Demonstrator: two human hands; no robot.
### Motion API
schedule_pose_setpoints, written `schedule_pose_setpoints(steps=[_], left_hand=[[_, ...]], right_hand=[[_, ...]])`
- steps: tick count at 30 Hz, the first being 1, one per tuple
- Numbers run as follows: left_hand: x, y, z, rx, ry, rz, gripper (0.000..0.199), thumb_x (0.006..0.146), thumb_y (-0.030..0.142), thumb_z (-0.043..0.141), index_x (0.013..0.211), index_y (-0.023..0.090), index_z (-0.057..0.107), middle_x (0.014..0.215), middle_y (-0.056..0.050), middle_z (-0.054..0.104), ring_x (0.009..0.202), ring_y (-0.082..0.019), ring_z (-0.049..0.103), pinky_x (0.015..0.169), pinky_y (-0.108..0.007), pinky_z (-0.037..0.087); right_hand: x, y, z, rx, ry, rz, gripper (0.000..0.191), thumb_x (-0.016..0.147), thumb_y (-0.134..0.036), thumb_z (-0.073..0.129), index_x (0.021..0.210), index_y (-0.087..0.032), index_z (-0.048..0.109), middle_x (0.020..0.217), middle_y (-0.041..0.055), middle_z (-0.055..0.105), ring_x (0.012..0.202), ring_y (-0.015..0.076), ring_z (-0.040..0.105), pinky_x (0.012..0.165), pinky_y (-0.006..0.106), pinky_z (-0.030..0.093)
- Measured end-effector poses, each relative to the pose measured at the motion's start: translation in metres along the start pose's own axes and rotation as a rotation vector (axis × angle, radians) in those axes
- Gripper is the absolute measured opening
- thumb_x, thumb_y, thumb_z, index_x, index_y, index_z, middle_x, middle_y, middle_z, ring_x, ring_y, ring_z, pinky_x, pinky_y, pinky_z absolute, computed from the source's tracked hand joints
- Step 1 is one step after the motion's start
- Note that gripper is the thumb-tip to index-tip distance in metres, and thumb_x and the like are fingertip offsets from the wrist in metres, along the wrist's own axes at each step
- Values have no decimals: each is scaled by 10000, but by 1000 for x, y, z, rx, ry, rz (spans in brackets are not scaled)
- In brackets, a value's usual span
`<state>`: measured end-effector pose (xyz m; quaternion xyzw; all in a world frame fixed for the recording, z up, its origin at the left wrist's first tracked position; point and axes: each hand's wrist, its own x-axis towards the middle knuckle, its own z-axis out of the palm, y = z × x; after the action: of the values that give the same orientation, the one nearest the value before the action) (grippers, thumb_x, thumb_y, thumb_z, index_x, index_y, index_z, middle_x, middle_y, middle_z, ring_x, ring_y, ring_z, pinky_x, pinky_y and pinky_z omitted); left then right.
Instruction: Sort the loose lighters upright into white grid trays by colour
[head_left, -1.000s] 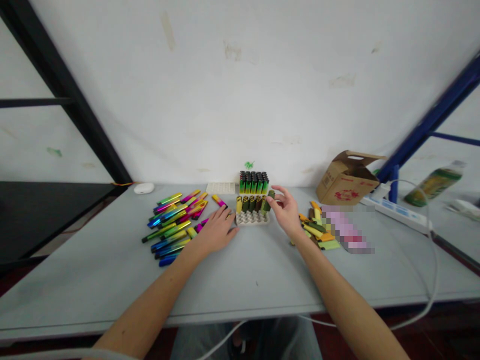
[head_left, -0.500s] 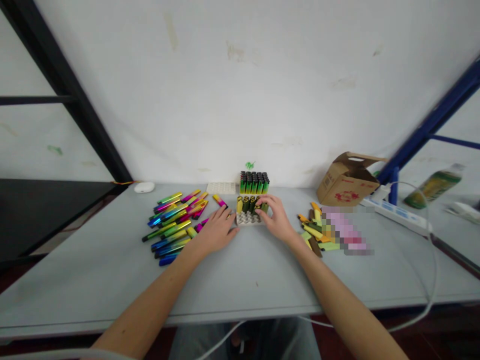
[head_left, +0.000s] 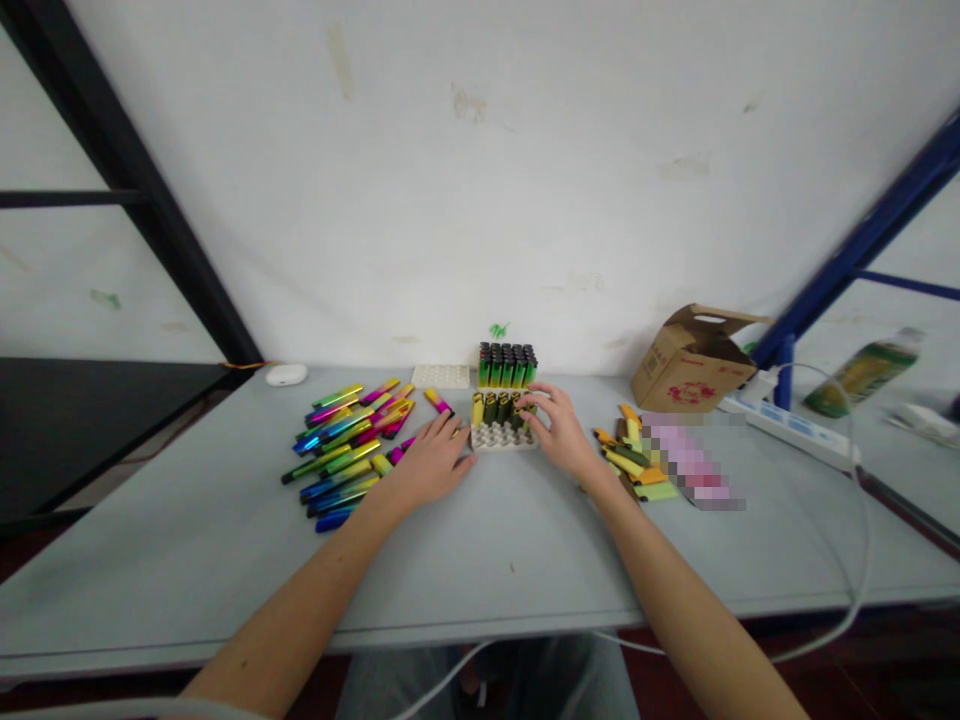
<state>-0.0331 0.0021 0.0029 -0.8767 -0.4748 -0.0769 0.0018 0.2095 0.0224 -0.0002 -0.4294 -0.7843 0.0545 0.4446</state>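
Observation:
A pale tray with holes (head_left: 504, 438) lies on the table, with several upright yellow and dark green lighters (head_left: 491, 408) along its back row. My right hand (head_left: 561, 432) is at the tray's right end, fingers curved and thumb apart, the fingertips beside the row's last lighters, which they partly hide. My left hand (head_left: 436, 458) rests flat with fingers stretched out, by the tray's left edge and the shiny multicoloured lighters (head_left: 341, 450). Behind the tray stands a block of green lighters with black tops (head_left: 508, 366). Yellow, orange and dark lighters (head_left: 630, 455) lie piled to the right.
A second pale tray (head_left: 441, 376) and a white case (head_left: 286, 375) lie near the wall. An open cardboard box (head_left: 690, 365), a power strip (head_left: 795, 430) and a white cable (head_left: 866, 540) are at the right. A pixelated pink item (head_left: 694, 460) lies beside the right pile.
My right hand has shifted slightly right and its thumb has come away from the lighters in the tray. My left hand stays in place.

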Motion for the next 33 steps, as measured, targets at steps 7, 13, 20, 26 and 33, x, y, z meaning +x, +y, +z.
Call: schedule_pose_setpoints(steps=[7,13,20,26,33], left_hand=[[0,1,-2,11,-12,-13,487,940,371,407,1338,99,480,1412,-182,473,1390,-328,328,1125,-458,300],[1,2,-2,5,-25,-25,492,936,375,417,1344,105,475,1427,-179,461,1403,-318,311,1135,-447,284],[0,2,-3,0,-36,-25,494,936,368,411,1343,95,473,1431,-193,457,1400,-327,314,1128,-469,292],[0,0,1,-1,2,-13,469,929,378,421,1320,128,492,1411,-174,479,1394,-314,327,1124,-455,296],[1,-1,2,-18,0,-7,483,936,375,421,1329,103,487,1409,-189,473,1394,-325,323,1126,-458,292]], right_hand=[[1,2,2,61,26,40,167,912,-259,523,1003,-225,658,1164,107,573,1178,236,508,1040,433,388],[2,2,7,158,21,66,166,913,-288,525,990,-223,657,1122,94,598,1136,227,534,1026,412,391],[1,2,7,109,61,129,189,885,-267,534,998,-207,674,1128,107,584,1121,235,539,1025,423,398],[0,-3,1,8,96,110,200,849,-216,548,975,-222,703,1154,109,583,1132,250,534,1021,453,409],[1,-5,-4,-20,56,103,209,842,-222,556,991,-192,700,1122,120,609,1095,242,563,1007,423,427]])
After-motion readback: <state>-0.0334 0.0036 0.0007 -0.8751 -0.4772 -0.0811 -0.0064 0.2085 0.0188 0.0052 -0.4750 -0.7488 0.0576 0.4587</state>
